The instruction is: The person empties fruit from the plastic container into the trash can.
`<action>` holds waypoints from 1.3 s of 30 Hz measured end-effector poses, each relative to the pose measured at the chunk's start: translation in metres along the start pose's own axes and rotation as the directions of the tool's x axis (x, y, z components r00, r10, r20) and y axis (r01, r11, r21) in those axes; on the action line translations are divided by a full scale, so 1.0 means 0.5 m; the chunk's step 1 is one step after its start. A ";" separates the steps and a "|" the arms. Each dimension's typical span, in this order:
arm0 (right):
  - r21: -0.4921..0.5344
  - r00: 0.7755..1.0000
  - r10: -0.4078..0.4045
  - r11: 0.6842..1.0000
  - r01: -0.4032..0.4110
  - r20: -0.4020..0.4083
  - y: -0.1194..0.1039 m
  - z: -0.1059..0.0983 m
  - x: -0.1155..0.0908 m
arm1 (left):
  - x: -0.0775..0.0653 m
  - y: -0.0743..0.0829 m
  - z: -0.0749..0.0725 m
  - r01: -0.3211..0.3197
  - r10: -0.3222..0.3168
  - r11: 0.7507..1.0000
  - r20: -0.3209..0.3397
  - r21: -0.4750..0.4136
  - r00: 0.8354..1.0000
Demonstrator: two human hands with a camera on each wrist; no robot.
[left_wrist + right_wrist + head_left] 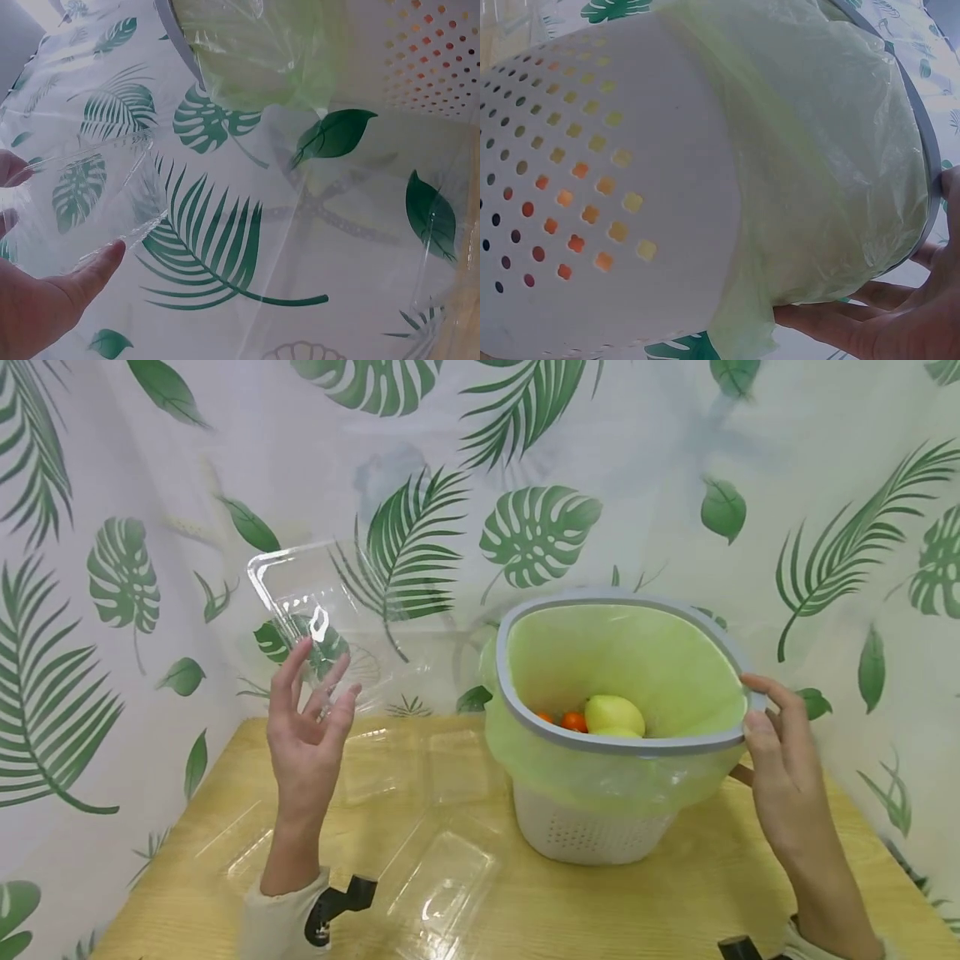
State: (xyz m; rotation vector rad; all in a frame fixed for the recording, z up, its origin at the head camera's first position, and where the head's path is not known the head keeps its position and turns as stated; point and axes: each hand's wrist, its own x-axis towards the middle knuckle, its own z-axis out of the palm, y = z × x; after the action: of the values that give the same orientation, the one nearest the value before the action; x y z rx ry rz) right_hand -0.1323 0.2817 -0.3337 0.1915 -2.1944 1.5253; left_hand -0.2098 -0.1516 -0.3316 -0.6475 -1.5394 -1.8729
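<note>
My left hand point(306, 727) holds up a clear plastic tray point(318, 618) between fingers and thumb, tilted in front of the backdrop. In the left wrist view, the thumb point(97, 270) lies along the tray's lower edge. On the right, my right hand point(787, 777) grips the grey rim point(622, 746) of a white perforated bin point(600, 839). A pale green plastic liner point(600, 785) hangs over the bin's outside. Inside lie yellow fruit point(615, 714) and small red-orange tomatoes point(574, 722). The right wrist view shows fingers point(817, 319) under the liner's outer fold and orange and yellow behind the holes.
Several clear plastic containers point(442, 872) lie on the wooden table point(600, 918), left of the bin and around the left forearm. A white leaf-patterned sheet point(645, 460) hangs close behind the table and along its sides.
</note>
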 end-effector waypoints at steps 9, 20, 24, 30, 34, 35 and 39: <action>0.012 1.000 -0.010 1.000 0.011 -0.009 -0.008 0.001 -0.003 | 0.012 0.002 -0.079 0.096 -0.086 0.990 -0.095 0.102 0.992; 0.012 1.000 -0.006 1.000 0.006 -0.002 -0.012 0.005 -0.002 | 0.020 -0.008 -0.249 0.606 -0.518 0.752 -0.337 0.259 0.786; 0.044 1.000 -0.003 0.999 0.004 -0.014 -0.012 0.004 0.000 | 0.017 -0.025 -0.283 0.712 -0.648 0.637 -0.296 0.296 0.702; 0.017 1.000 -0.009 1.000 0.009 -0.005 -0.010 0.005 0.003 | -0.001 -0.069 -0.310 0.755 -0.714 0.542 -0.272 0.369 0.645; 0.013 1.000 -0.012 1.000 0.012 -0.001 -0.005 0.003 0.005 | -0.013 -0.092 -0.318 0.739 -0.694 0.494 -0.305 0.457 0.652; 0.013 1.000 -0.012 1.000 0.012 0.001 -0.004 0.003 0.005 | -0.017 -0.095 -0.320 0.735 -0.687 0.484 -0.314 0.474 0.655; -0.003 1.000 -0.009 1.000 0.009 0.004 0.001 0.003 0.005 | -0.027 -0.102 -0.324 0.719 -0.677 0.482 -0.309 0.501 0.668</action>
State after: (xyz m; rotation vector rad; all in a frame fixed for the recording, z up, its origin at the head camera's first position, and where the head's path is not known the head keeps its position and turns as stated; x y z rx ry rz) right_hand -0.1353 0.2811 -0.3336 0.2031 -2.1953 1.5183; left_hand -0.2354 -0.3019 -0.4078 0.4368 -2.4253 -1.6957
